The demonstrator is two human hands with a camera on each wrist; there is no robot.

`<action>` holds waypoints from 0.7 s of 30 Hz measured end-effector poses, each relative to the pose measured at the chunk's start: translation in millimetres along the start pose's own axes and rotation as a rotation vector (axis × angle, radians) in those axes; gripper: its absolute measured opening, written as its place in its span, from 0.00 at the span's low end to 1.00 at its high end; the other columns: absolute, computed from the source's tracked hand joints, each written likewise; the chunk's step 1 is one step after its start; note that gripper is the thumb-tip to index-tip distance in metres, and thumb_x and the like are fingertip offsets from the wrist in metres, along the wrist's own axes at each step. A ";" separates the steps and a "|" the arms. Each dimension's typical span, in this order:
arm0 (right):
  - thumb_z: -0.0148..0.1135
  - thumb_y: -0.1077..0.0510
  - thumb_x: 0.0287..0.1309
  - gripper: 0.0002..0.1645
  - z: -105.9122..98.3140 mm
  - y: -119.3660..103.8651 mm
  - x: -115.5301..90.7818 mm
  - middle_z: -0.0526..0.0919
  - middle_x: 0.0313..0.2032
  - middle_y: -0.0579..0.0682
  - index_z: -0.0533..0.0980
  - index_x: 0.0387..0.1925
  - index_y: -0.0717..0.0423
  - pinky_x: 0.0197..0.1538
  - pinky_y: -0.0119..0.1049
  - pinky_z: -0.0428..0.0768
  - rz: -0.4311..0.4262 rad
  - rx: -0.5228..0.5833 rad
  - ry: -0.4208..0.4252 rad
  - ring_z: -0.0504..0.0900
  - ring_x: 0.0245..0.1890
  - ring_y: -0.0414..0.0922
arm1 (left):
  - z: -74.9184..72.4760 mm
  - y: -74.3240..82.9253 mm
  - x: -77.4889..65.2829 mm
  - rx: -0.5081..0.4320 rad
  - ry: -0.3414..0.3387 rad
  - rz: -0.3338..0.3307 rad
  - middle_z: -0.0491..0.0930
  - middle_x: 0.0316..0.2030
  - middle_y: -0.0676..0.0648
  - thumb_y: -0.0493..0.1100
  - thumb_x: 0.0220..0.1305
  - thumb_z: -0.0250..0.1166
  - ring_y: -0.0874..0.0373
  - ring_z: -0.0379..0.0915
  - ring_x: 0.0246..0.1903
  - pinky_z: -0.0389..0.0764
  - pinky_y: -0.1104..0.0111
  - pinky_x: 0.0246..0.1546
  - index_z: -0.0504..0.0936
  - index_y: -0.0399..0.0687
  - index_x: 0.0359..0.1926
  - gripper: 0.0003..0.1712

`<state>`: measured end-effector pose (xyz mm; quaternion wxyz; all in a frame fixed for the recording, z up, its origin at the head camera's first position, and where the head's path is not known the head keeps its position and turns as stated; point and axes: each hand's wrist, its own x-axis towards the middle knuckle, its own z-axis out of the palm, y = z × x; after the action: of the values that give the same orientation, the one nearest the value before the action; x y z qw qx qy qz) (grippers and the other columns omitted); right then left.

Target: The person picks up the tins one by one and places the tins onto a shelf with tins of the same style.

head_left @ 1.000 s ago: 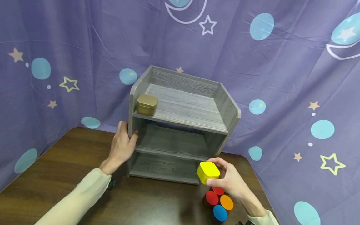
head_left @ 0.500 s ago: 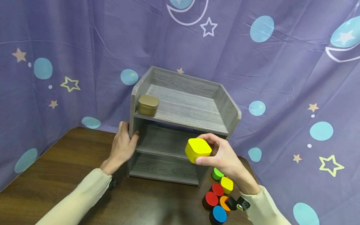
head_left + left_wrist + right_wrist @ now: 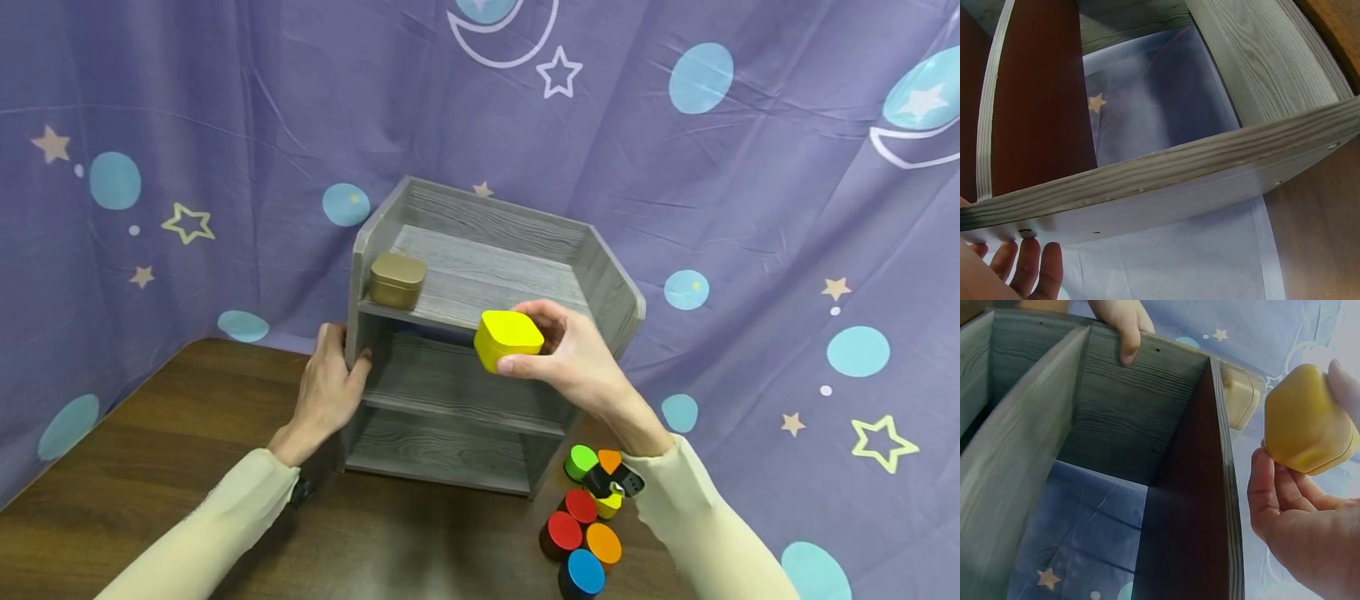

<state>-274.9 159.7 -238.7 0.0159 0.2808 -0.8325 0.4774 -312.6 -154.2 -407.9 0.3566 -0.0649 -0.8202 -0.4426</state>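
Observation:
A grey wood-grain shelf unit [image 3: 465,408] stands on the table. At its left side panel is my left hand [image 3: 325,392]; the thumb lies inside and the fingers [image 3: 1027,265] touch the outer face. My right hand [image 3: 577,358] holds a bright yellow rounded-square box [image 3: 508,337] between thumb and fingers, in front of the top shelf's edge. From the right wrist, the yellow box [image 3: 1307,419] appears apart from the shelf board. On the top shelf's left front corner sits a gold rounded-square tin [image 3: 397,282].
Right of the shelf's foot, several small pieces stand on the brown table [image 3: 187,417]: a green one [image 3: 580,462], red ones [image 3: 561,534], an orange one [image 3: 603,542] and a blue one [image 3: 582,573]. A purple patterned curtain [image 3: 285,100] hangs behind.
My right hand has lifted the yellow box up and leftward, from beside the loose pieces to the height of the top shelf's edge. My left hand stays on the side panel.

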 end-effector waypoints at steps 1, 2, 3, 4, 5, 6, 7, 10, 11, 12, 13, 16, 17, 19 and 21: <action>0.82 0.61 0.54 0.38 1.1 -1.2 4.0 0.88 0.57 0.59 0.77 0.66 0.59 0.51 0.31 0.85 0.008 -0.004 0.012 0.86 0.47 0.50 | -0.3 0.1 0.3 0.000 0.001 0.002 0.74 0.48 0.34 0.37 0.73 0.61 0.33 0.76 0.44 0.76 0.38 0.45 0.73 0.31 0.57 0.17; 0.82 0.60 0.55 0.38 2.4 -2.2 8.0 0.89 0.57 0.59 0.77 0.66 0.58 0.51 0.31 0.84 0.014 -0.012 0.026 0.86 0.47 0.49 | -0.5 0.2 0.3 0.001 0.002 0.003 0.74 0.48 0.34 0.37 0.73 0.61 0.33 0.76 0.44 0.76 0.38 0.45 0.73 0.31 0.57 0.17; 0.82 0.60 0.54 0.37 3.7 -2.8 11.7 0.89 0.57 0.58 0.78 0.66 0.58 0.51 0.31 0.84 0.023 -0.016 0.041 0.87 0.47 0.48 | -0.6 0.1 0.3 0.002 0.002 0.004 0.74 0.48 0.33 0.37 0.73 0.61 0.33 0.76 0.44 0.76 0.38 0.45 0.73 0.30 0.56 0.17; 0.82 0.59 0.55 0.37 4.9 -3.1 15.1 0.89 0.56 0.57 0.78 0.65 0.57 0.50 0.31 0.84 0.030 -0.016 0.054 0.87 0.47 0.48 | -0.7 0.0 0.1 0.002 0.000 0.004 0.74 0.48 0.33 0.37 0.73 0.61 0.33 0.76 0.44 0.76 0.39 0.45 0.73 0.30 0.57 0.17; 0.82 0.58 0.55 0.37 6.3 -3.2 18.3 0.89 0.56 0.56 0.79 0.65 0.56 0.50 0.31 0.83 0.035 -0.018 0.067 0.87 0.46 0.47 | -0.6 -0.1 -0.2 0.003 -0.001 0.004 0.74 0.48 0.33 0.37 0.73 0.61 0.33 0.76 0.44 0.76 0.39 0.45 0.73 0.30 0.57 0.17; 0.82 0.58 0.55 0.36 7.7 -3.0 21.3 0.89 0.55 0.56 0.79 0.65 0.56 0.50 0.31 0.83 0.038 -0.011 0.076 0.87 0.46 0.46 | -0.5 -0.2 -0.7 0.004 -0.004 0.005 0.74 0.48 0.33 0.37 0.73 0.61 0.33 0.76 0.44 0.76 0.39 0.45 0.73 0.30 0.57 0.17; 0.82 0.58 0.55 0.36 9.2 -2.9 24.2 0.89 0.55 0.56 0.79 0.65 0.56 0.50 0.31 0.83 0.039 0.001 0.082 0.87 0.46 0.46 | -0.2 -0.2 -1.1 0.005 -0.006 0.004 0.74 0.49 0.33 0.38 0.73 0.61 0.33 0.76 0.44 0.76 0.39 0.45 0.73 0.30 0.57 0.17; 0.82 0.59 0.56 0.35 13.3 -2.3 31.3 0.89 0.55 0.56 0.79 0.64 0.57 0.50 0.30 0.83 0.034 0.023 0.090 0.87 0.46 0.46 | 0.3 -0.3 -2.5 0.003 -0.013 -0.006 0.74 0.49 0.34 0.38 0.73 0.60 0.34 0.76 0.44 0.76 0.40 0.45 0.73 0.31 0.57 0.18; 0.82 0.59 0.57 0.35 14.7 -2.3 33.4 0.89 0.54 0.56 0.79 0.64 0.58 0.50 0.29 0.84 0.031 0.025 0.092 0.87 0.46 0.46 | 0.5 -0.3 -2.8 0.004 -0.013 -0.008 0.74 0.49 0.34 0.38 0.73 0.61 0.34 0.76 0.44 0.76 0.40 0.45 0.73 0.31 0.57 0.17; 0.82 0.59 0.57 0.35 16.1 -2.4 35.6 0.89 0.55 0.56 0.79 0.64 0.58 0.51 0.29 0.84 0.029 0.024 0.093 0.87 0.47 0.46 | 0.6 -0.3 -3.0 0.005 -0.013 -0.009 0.74 0.48 0.34 0.38 0.73 0.61 0.34 0.76 0.44 0.76 0.40 0.44 0.73 0.31 0.57 0.17; 0.82 0.58 0.57 0.35 17.4 -2.9 37.5 0.89 0.55 0.55 0.79 0.64 0.57 0.50 0.29 0.84 0.029 0.021 0.094 0.87 0.47 0.46 | 0.7 -0.4 -3.0 0.006 -0.012 -0.009 0.74 0.48 0.34 0.38 0.73 0.61 0.34 0.76 0.44 0.76 0.40 0.44 0.73 0.32 0.57 0.17; 0.83 0.57 0.56 0.36 21.0 -4.8 43.2 0.88 0.55 0.55 0.79 0.65 0.57 0.51 0.30 0.84 0.034 0.015 0.097 0.87 0.48 0.46 | 0.6 -0.4 -2.6 0.007 -0.003 -0.001 0.74 0.48 0.34 0.38 0.73 0.61 0.34 0.76 0.43 0.76 0.39 0.43 0.73 0.32 0.56 0.17; 0.83 0.58 0.56 0.36 22.3 -5.6 45.2 0.88 0.55 0.55 0.79 0.65 0.57 0.51 0.31 0.84 0.036 0.016 0.097 0.88 0.48 0.47 | 0.5 -0.5 -2.3 0.008 0.000 0.004 0.74 0.48 0.34 0.37 0.73 0.61 0.34 0.76 0.43 0.76 0.39 0.43 0.73 0.31 0.56 0.17; 0.84 0.58 0.55 0.36 24.9 -7.1 48.8 0.88 0.55 0.55 0.79 0.65 0.57 0.50 0.31 0.84 0.043 0.018 0.100 0.88 0.48 0.47 | 0.4 -0.9 -1.7 0.008 0.004 0.007 0.74 0.48 0.34 0.37 0.73 0.61 0.34 0.77 0.43 0.76 0.40 0.43 0.73 0.31 0.56 0.16; 0.84 0.58 0.54 0.37 27.7 -8.4 52.1 0.89 0.54 0.56 0.79 0.64 0.58 0.50 0.30 0.84 0.052 0.014 0.105 0.88 0.48 0.46 | 0.2 -0.8 -1.6 0.007 0.005 0.007 0.74 0.48 0.34 0.37 0.73 0.61 0.34 0.77 0.44 0.76 0.40 0.44 0.74 0.31 0.56 0.17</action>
<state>-308.1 110.6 -231.8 0.0454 0.2338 -0.8342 0.4974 -311.9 -154.2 -409.6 0.3604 -0.0655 -0.8207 -0.4385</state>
